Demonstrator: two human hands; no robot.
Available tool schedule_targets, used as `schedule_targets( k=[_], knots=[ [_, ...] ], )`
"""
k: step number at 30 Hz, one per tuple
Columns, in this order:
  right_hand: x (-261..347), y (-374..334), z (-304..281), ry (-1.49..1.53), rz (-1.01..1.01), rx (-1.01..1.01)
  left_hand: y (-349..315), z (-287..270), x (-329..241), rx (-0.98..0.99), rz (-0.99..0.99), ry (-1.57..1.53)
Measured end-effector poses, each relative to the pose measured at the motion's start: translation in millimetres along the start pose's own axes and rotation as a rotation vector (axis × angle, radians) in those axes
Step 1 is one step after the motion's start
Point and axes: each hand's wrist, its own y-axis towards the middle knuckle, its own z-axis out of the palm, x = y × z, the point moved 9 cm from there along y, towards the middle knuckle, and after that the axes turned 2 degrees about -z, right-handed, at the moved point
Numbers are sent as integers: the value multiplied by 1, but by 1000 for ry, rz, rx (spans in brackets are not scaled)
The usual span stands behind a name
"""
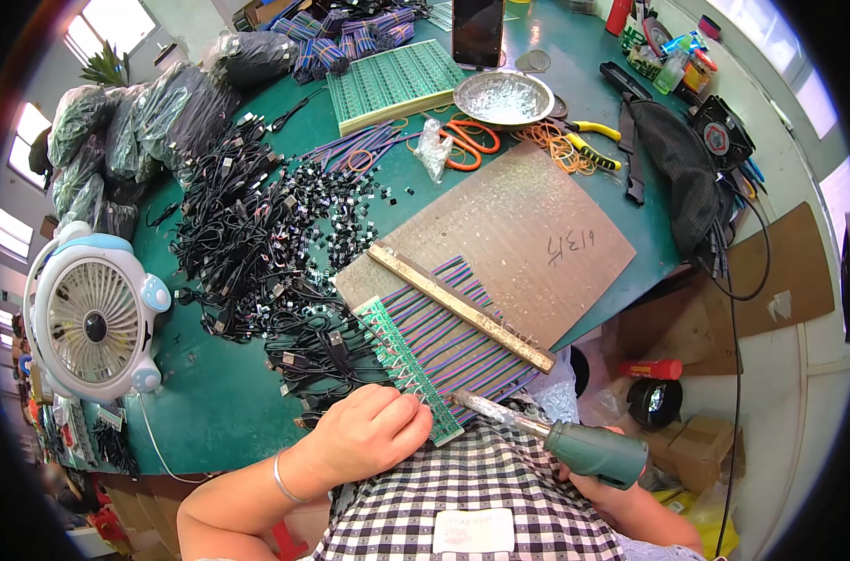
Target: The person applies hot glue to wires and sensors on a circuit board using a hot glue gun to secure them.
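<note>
- Checked garment (397, 510) fills the foreground at a green workbench (210, 411); soldering appears to be the step in hand.
- Green circuit board (402, 363) lies by the near left side of a brown panel (547, 224), with wires (481, 363) running beneath a wooden bar (462, 307).
- Left hand (374, 430) curls over the board's near end; whether its fingertips pinch anything cannot be told.
- Right hand (605, 496) wraps a soldering tool (593, 453), tip near the board.
- Next likely: steady wires, tip to joint.

Bright, even light over your table (219, 397)
Windows (93, 35) left and right of you glare white; straight edges bend toward the dark rim, while the middle reads sharp.
</note>
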Motion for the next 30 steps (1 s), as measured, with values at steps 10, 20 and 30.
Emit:
schedule_targets(
  k=[10,20,30],
  knots=[
    [10,1,5,-195,-140,27,0,1,-3,19,-26,4],
    [27,9,9,-289,-267,67,4,3,-3,100,-117,9],
    [-10,-2,3,-9,63,10,5,4,-3,106,-120,6]
  ],
)
